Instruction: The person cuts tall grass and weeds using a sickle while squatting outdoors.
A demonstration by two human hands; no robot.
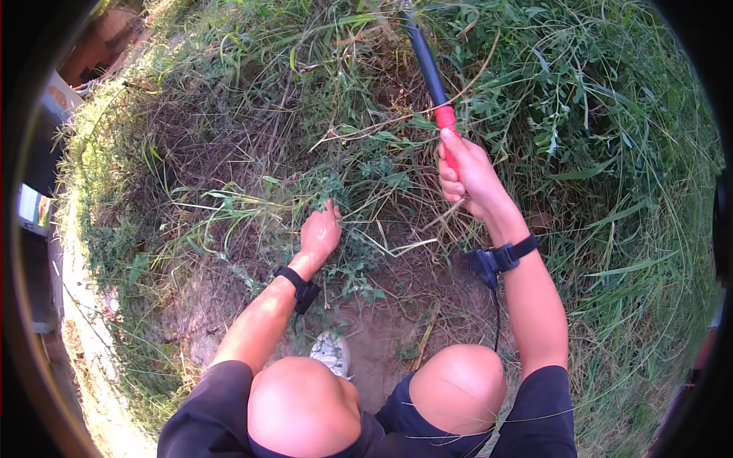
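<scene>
Fingers [450, 172] of right hand [467, 177] wrap the red-handled tool [431, 76].

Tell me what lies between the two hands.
In the head view, green weeds and dry grass stems lie between the left hand and right hand.

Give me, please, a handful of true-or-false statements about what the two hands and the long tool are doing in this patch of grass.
1. The right hand is closed around the red handle of a long tool with a dark shaft. True.
2. The left hand holds a second tool. False: it holds no tool; it is down among the grass and weeds.
3. Both wrists wear a dark strap. True: the left wrist strap and the right wrist strap both show.
4. The person stands upright on pavement. False: the knees are bent over bare soil and grass.
5. A light-coloured shoe shows between the knees. True.
</scene>
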